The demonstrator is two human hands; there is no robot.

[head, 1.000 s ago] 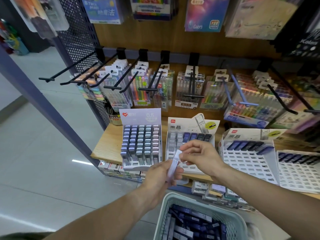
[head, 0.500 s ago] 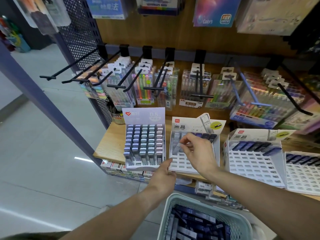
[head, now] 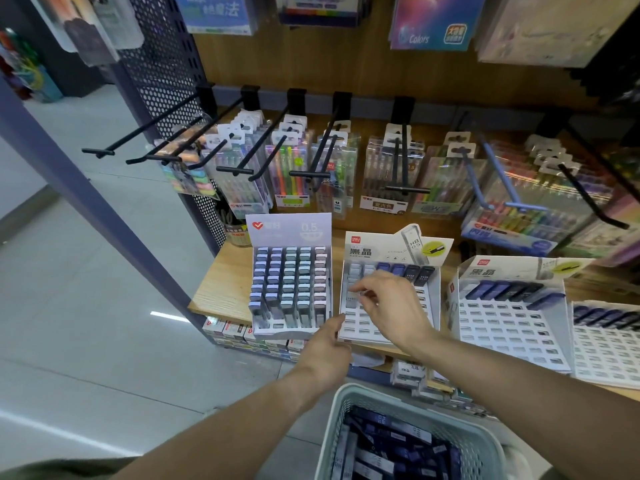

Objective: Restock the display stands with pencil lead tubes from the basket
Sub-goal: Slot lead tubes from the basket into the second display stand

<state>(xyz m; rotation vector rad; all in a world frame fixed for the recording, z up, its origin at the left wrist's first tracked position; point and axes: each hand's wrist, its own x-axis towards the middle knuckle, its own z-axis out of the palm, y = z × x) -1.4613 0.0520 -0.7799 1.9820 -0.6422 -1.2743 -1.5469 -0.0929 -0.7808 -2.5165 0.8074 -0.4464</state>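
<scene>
The white basket [head: 485, 441] at the bottom holds several dark blue and pale lead tubes [head: 391, 445]. Four display stands sit on the wooden shelf. The left stand [head: 291, 282] is packed with tubes. The second stand [head: 381, 252] has a few tubes along its top row and left columns. My right hand [head: 391, 306] hovers over it and pinches a pale tube [head: 354, 289] at a slot in its left columns. My left hand [head: 329, 341] touches that stand's front left corner with straight fingers. The third stand [head: 512, 320] and fourth stand [head: 606, 341] carry only a top row of dark tubes.
Black hooks [head: 239, 169] stick out above the stands, hung with pen packs [head: 291, 174]. A perforated metal panel [head: 166, 74] and a grey post [head: 86, 199] stand to the left. Small boxes [head: 235, 332] line the shelf below. Open floor [head: 86, 323] lies left.
The pale tube went from both hands near the basket up to the second stand in my right hand. My left hand let go of it and moved to the stand's front corner.
</scene>
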